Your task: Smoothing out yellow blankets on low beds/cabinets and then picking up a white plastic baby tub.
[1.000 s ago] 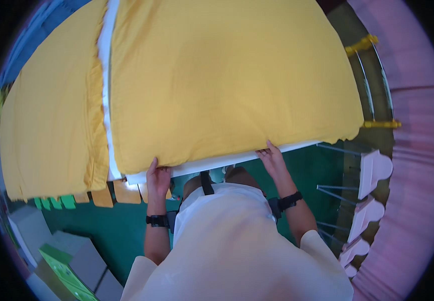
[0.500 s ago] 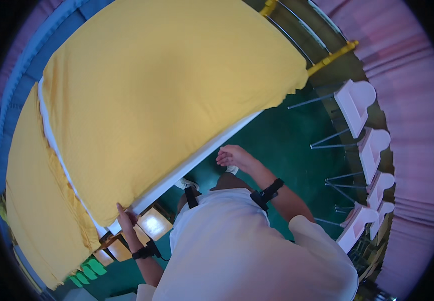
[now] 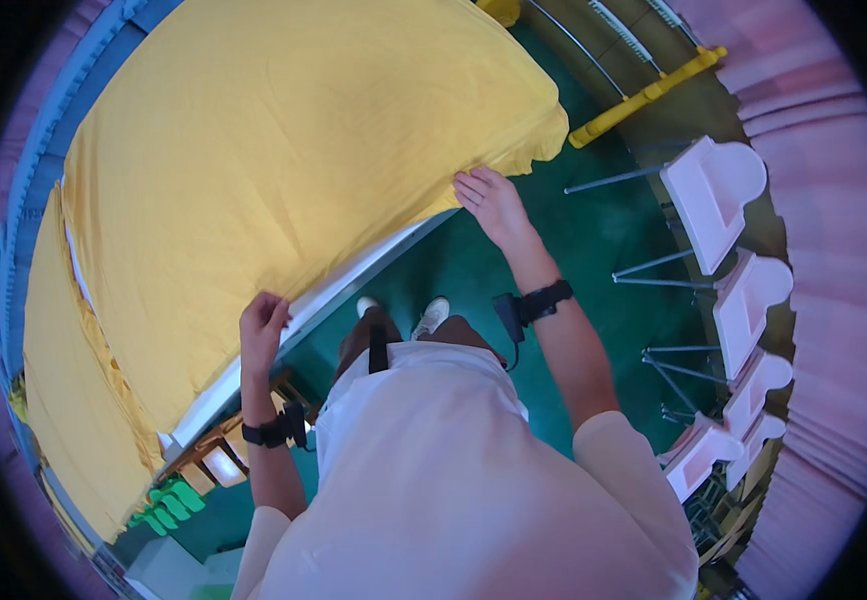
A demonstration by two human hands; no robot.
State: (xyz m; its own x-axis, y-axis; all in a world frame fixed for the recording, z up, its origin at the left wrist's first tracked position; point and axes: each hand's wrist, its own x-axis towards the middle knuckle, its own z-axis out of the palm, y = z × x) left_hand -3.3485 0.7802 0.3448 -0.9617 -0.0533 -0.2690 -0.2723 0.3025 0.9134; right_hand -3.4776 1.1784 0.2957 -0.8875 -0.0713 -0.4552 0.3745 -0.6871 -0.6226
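Observation:
A large yellow cloth (image 3: pixel 283 140) covers a wide flat surface in front of me, whose white edge (image 3: pixel 358 262) shows along the near side. At that edge my left hand (image 3: pixel 262 328) has its fingers curled in against the cloth, where small creases run. Farther right, my right hand (image 3: pixel 495 208) lies with fingers stretched out on the cloth's near border, its thumb hidden. Each wrist wears a black strap with a small device, the left strap (image 3: pixel 275 427) and the right strap (image 3: pixel 543 300).
White chair-like seats with metal legs (image 3: pixel 715 195) line the right side before a pink curtain (image 3: pixel 823 200). A yellow-footed rack (image 3: pixel 643 98) stands at the far right. Small wooden stools (image 3: pixel 223 465) and green pieces (image 3: pixel 175 500) sit lower left. A second yellow-covered surface (image 3: pixel 78 400) adjoins on the left.
My right hand has moved up and forward from beside my body onto the cloth's border. My left hand has left the near-left corner and moved farther along the edge. I have shifted sideways.

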